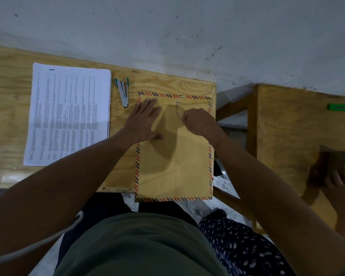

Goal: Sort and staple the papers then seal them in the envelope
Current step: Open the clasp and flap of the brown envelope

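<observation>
The envelope overhangs the desk's near edge, its right side along the desk's right edge. It is pressed flat by the left hand, fingers straight, while its closure string is pinched by the right hand.

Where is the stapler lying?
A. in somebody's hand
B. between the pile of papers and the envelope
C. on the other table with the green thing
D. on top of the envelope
B: the stapler lies on the table between the pile of papers and the envelope, untouched.

Olive-green shirt — bare forearms
</observation>
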